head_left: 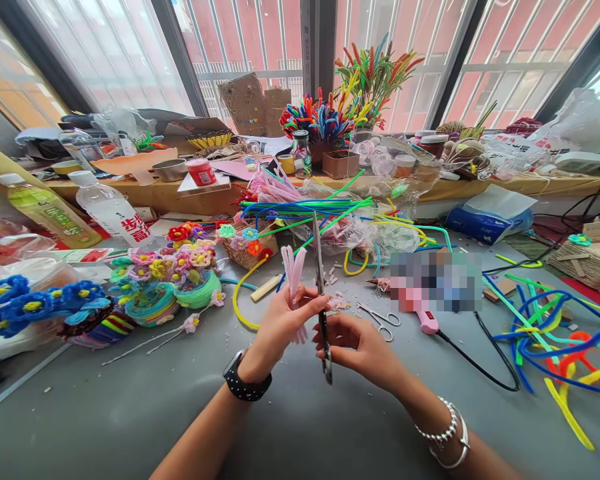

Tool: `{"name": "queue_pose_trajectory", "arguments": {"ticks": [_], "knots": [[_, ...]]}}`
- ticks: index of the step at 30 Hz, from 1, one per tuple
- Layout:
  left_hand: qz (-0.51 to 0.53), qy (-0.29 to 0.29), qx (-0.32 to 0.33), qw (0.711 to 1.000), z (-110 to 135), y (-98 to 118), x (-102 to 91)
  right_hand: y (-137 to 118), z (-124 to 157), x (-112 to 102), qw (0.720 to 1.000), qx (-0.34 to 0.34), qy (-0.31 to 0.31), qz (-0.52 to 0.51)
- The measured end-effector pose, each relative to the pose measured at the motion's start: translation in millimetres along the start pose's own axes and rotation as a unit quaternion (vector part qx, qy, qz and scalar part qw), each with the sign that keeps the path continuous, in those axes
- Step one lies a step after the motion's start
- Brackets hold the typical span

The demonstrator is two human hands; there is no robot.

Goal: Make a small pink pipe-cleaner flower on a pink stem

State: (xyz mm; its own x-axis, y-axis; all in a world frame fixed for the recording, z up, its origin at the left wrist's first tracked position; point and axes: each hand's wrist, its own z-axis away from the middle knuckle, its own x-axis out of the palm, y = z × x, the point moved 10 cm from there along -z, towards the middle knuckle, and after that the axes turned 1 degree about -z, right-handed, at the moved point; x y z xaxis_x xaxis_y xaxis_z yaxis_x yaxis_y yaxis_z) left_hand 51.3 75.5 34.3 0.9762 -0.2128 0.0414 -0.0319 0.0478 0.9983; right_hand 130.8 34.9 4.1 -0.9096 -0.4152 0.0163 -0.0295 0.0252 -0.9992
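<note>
Between the two hands, pink pipe cleaners meet scissors.
Left hand (pixel 280 325) fingers clamp the pink pipe cleaners (pixel 294 273) upright; right hand (pixel 353 347) fingers close around the scissors (pixel 321 287), touching the bundle above the table (pixel 130 413). The blade sits near the left thumb and could nick it.

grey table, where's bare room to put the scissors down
Bare grey table lies near the front edge, left of the left hand. A smaller patch lies between the right hand and the black cable. Behind the scissors, pipe cleaners crowd it.
</note>
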Motion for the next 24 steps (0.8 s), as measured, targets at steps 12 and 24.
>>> {"name": "queue_pose_trajectory", "arguments": {"ticks": [12, 24], "knots": [[-0.589, 0.125, 0.020, 0.798, 27, 41, -96.0, -5, 4, -40, 0.988, -0.015, 0.147, 0.044], [-0.748, 0.014, -0.075, 0.659, 32, 0, -98.8, -9, 4, -33, 0.984, -0.012, 0.116, 0.133]]}}
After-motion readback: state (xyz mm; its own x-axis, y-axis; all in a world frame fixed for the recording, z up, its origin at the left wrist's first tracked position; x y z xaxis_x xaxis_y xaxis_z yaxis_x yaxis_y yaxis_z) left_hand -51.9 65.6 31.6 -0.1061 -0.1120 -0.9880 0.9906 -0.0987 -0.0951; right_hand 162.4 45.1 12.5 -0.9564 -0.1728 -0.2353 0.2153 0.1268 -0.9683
